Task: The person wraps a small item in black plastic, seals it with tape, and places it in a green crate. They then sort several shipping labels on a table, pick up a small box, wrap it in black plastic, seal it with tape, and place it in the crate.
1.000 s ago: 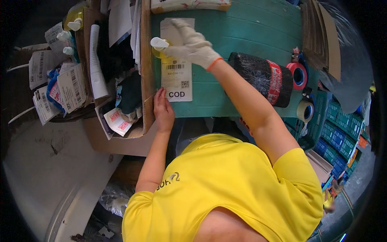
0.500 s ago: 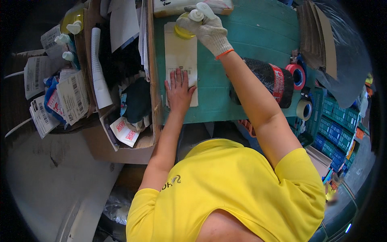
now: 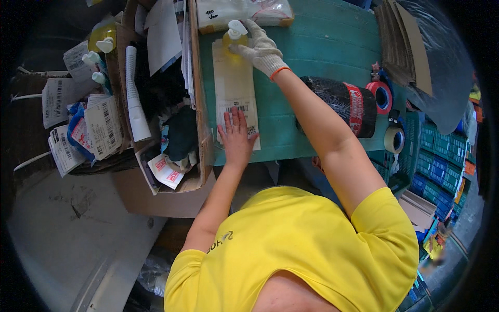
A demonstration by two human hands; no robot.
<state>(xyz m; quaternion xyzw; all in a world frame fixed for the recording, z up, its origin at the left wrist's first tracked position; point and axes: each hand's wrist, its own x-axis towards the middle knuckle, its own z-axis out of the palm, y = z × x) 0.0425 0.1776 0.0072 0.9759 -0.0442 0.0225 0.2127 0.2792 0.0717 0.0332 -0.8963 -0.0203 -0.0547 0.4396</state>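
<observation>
A stack of pale paper labels (image 3: 228, 86) lies lengthwise on the green tabletop. My bare left hand (image 3: 238, 138) rests flat on its near end, fingers stretched out over the printed part. At the far end is a clear pump bottle (image 3: 234, 40) of yellow liquid with a white pump head, standing about upright on the paper. My right hand (image 3: 260, 49), in a whitish knitted glove with an orange cuff, has its thumb across the near side of the bottle and its fingers beside the pump head. The grip looks loose, and part of the bottle is hidden behind the thumb.
An open cardboard box (image 3: 204, 104) borders my left side, with papers and dark cloth inside. A black-wrapped parcel (image 3: 327, 93), red tape roll (image 3: 383, 97) and cream tape roll (image 3: 393, 140) sit at right. Cardboard sheets (image 3: 408, 47) stand behind; a plastic-wrapped pack (image 3: 244, 13) lies beyond the bottle.
My right hand has moved slightly left and loosened around the pump bottle, which has gone from tilted to about upright. My left hand has slid a little toward me, and the labels have shifted nearer.
</observation>
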